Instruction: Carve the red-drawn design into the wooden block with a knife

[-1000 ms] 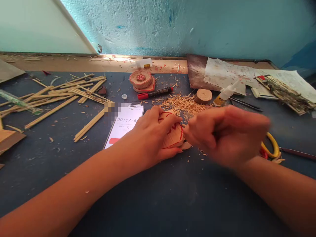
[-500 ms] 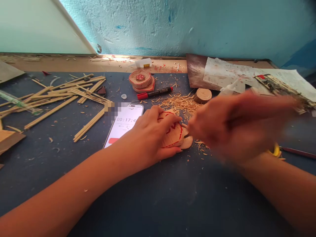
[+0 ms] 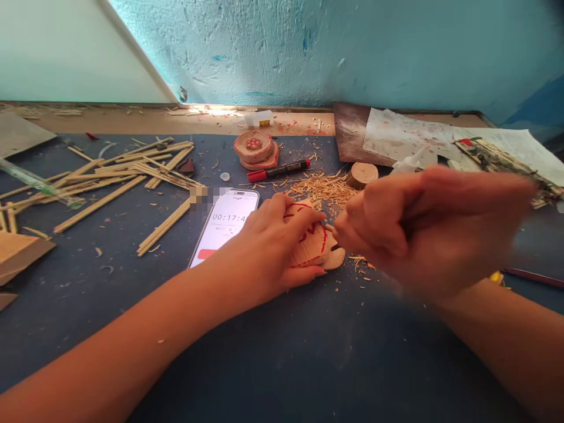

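My left hand [image 3: 275, 247] lies over a flat wooden piece [image 3: 312, 245] marked with red lines and presses it onto the dark blue table [image 3: 264, 352]. My right hand [image 3: 414, 229] is closed in a fist just to the right of the piece, gripping a thin tool whose small tip [image 3: 329, 228] touches the piece's edge. The tool itself is mostly hidden and the hand is blurred by motion. Wood shavings [image 3: 324, 187] lie behind the piece.
A phone [image 3: 224, 226] showing a timer lies left of my left hand. Bamboo sticks [image 3: 123, 176] are scattered at the left. Behind are a red marker [image 3: 278, 171], stacked wood slices [image 3: 255, 149], a round wood slice [image 3: 362, 174], papers [image 3: 409, 138], and yellow-handled pliers [image 3: 497, 276].
My right hand has swung up and to the right with the tool, then come back toward the wooden piece. The left hand has stayed on the piece. The camera tilted slightly.
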Motion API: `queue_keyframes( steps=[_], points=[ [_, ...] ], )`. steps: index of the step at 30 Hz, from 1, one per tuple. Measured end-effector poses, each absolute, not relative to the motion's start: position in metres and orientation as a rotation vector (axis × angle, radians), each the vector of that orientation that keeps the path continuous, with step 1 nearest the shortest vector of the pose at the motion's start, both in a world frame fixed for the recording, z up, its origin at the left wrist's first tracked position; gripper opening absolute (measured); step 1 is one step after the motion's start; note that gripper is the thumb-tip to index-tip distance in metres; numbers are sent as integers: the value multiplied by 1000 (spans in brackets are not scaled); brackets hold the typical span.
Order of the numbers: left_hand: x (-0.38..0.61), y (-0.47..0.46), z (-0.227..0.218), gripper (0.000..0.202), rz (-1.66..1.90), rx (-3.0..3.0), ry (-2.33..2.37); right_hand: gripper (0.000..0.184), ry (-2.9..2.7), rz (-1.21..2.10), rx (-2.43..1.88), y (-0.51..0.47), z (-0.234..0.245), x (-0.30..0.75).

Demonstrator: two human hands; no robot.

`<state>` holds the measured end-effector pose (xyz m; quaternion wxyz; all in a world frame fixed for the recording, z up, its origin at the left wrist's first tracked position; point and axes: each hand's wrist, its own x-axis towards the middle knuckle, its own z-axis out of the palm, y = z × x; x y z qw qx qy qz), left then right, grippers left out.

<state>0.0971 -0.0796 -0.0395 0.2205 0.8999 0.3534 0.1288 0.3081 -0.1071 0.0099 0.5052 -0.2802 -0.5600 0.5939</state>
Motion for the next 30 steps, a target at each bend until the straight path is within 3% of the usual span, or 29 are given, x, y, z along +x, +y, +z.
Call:
queue_keyframes(
  steps=[9,13,18,24,30],
  points=[
    [95,-80,-42,66,365,2494,985,55,-1373,1492,-630,-104,6,311],
    [96,-81,-40,66,349,2484,989,61,-1284,1346,-627,-103,4,310],
    [97,-80,-37,65,319,2471,985,51,-1389,1507,-609,-101,5,316],
    [98,-80,-38,65,347,2483,994,59,-1352,1426,-674,-101,8,315],
    [98,-81,-32,68,316,2476,1006,50,-1329,1512,-591,-102,-2,319]
  ],
)
